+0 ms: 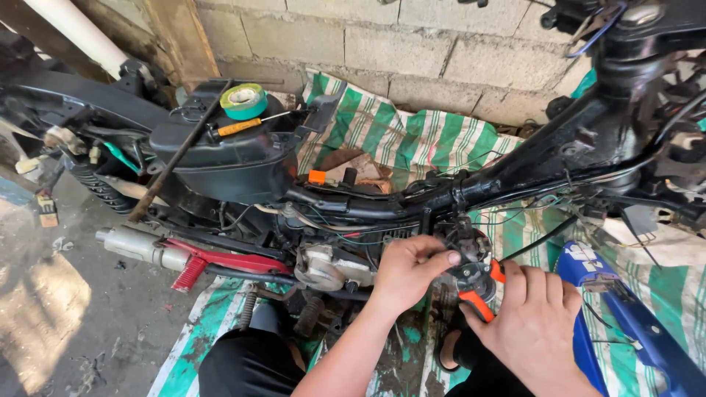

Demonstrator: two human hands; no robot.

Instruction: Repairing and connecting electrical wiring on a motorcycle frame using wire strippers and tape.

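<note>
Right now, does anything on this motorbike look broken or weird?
Yes. The motorbike is stripped: its frame, engine and loose wires are bare. A blue body panel lies off it on the striped sheet. A tape roll and a screwdriver rest on the black tank.

A green-and-white striped tarp (412, 136) covers the dusty concrete floor (66, 316); a stripped motorcycle (309, 198) and blue panel (632, 316) rest on it.

Two hands (412, 272) (537, 323), one pliers (478, 290), one tape roll (244, 101), one screwdriver (250, 123).
</note>
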